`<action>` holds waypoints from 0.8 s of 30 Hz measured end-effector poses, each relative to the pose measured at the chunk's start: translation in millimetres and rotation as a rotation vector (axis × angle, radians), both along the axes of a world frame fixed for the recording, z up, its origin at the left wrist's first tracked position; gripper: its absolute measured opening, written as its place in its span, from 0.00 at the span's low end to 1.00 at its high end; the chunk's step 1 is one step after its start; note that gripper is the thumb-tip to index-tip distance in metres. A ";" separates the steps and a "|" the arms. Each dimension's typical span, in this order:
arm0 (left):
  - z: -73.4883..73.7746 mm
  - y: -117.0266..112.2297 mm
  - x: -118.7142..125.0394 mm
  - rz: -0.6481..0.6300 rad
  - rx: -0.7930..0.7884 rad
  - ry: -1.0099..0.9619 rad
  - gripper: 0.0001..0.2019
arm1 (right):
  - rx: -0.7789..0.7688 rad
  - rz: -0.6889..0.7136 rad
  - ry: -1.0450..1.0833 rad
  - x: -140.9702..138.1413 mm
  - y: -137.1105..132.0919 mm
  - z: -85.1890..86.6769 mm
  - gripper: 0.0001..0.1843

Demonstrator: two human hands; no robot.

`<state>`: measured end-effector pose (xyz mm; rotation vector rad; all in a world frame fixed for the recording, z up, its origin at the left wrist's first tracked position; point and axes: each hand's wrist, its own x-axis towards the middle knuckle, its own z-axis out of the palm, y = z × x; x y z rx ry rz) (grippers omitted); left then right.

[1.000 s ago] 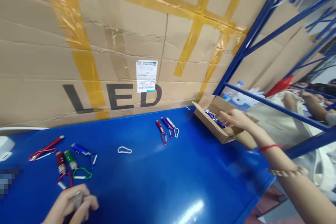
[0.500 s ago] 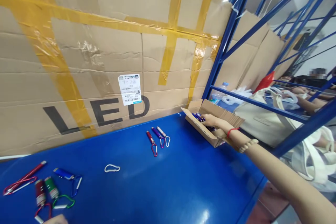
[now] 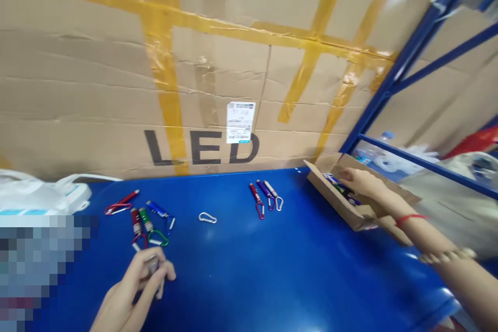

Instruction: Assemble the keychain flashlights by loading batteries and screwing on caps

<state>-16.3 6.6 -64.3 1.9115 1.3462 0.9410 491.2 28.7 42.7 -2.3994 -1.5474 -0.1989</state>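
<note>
My left hand point(image 3: 134, 288) is closed around a small silver keychain flashlight point(image 3: 152, 263), whose clip shows partly below the fingers. Just beyond it lie a dark red flashlight point(image 3: 136, 223), a green one point(image 3: 146, 220), a blue one point(image 3: 157, 209) and a red one point(image 3: 126, 199), each with a carabiner. My right hand point(image 3: 360, 182) reaches into an open cardboard box point(image 3: 330, 197) of keychain flashlights. Its fingers are bent together and blurred; what they grip is hidden. Mid-table rest red point(image 3: 256, 195), purple point(image 3: 264, 190) and white point(image 3: 272, 189) flashlights in a row.
A loose silver carabiner point(image 3: 207, 218) lies on the blue table point(image 3: 241, 270). A large taped carton point(image 3: 97, 88) walls off the back. A blue rack frame point(image 3: 373, 109) rises behind the small box. White power strips point(image 3: 46, 194) sit at left, a bottle point(image 3: 379, 145) at right.
The view has swung left. My left hand has come farther into view with the silver flashlight. My right hand stays in the box, its fingers now higher and more bent.
</note>
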 end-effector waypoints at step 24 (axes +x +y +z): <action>36.0 -18.7 30.6 -0.299 -0.468 -0.353 0.19 | -0.081 1.052 0.110 -280.7 31.1 -68.9 0.06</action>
